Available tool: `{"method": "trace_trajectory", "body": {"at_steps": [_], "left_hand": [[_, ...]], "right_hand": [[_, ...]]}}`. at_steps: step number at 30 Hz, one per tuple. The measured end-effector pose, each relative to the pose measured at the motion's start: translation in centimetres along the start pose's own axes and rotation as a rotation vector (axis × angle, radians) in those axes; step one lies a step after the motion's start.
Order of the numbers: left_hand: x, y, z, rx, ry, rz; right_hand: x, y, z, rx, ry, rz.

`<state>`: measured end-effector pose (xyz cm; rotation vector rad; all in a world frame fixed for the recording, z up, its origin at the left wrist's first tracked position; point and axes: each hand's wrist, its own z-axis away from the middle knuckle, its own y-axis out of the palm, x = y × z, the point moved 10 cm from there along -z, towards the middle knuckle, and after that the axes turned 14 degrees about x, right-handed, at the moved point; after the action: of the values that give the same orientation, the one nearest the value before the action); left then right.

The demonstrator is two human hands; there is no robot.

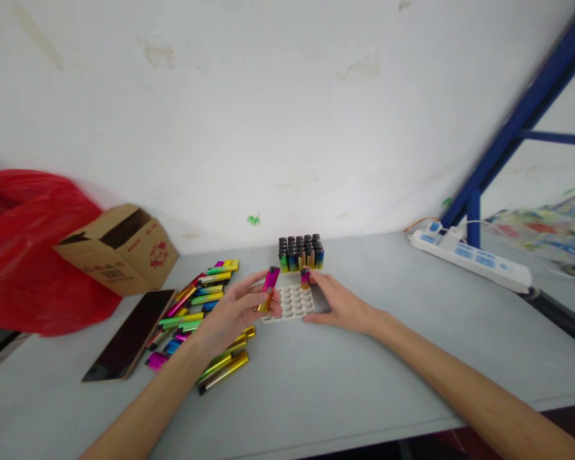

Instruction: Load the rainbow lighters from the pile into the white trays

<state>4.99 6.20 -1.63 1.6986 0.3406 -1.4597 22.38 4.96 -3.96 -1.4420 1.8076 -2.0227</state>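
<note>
My left hand (242, 305) is closed around a pink-and-gold lighter (269, 289), held tilted over the left side of a white tray (294, 301) with rows of round holes. One lighter (305, 278), pink and gold too, stands upright in the tray's far right corner. Around the tray's right end is my right hand (342, 303), its thumb at the front corner and its fingers at the back, touching or very near the standing lighter. Behind the tray stands a tight block of upright lighters (301, 254) with black tops. Many loose, shiny coloured lighters (211, 289) lie left of the tray, partly hidden by my left forearm.
A dark flat phone-like slab (129, 335) lies at the left, beside an open cardboard box (124, 252) and a red plastic bag (38, 255). On the right are a white power strip (472, 259) and a blue metal frame (512, 134). A white wall (287, 128) backs the grey table (316, 396).
</note>
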Motion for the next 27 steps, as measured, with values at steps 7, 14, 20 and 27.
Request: {"method": "trace_trajectory", "body": {"at_steps": [7,14,20,27], "left_hand": [[0.3,0.6,-0.5,0.016,0.0,0.014],[0.9,-0.6,-0.6,-0.055,-0.046,0.056],[1.2,-0.8,-0.4,-0.07,-0.048,0.053],[0.9,-1.3,-0.4,-0.128,-0.021,-0.031]], "right_hand": [[-0.1,0.0,0.1,0.006,0.002,0.0],[0.1,-0.2,0.1,0.002,0.009,-0.007],[0.1,-0.1,0.1,0.014,0.022,-0.005],[0.2,-0.1,0.1,0.022,0.028,0.005]]}}
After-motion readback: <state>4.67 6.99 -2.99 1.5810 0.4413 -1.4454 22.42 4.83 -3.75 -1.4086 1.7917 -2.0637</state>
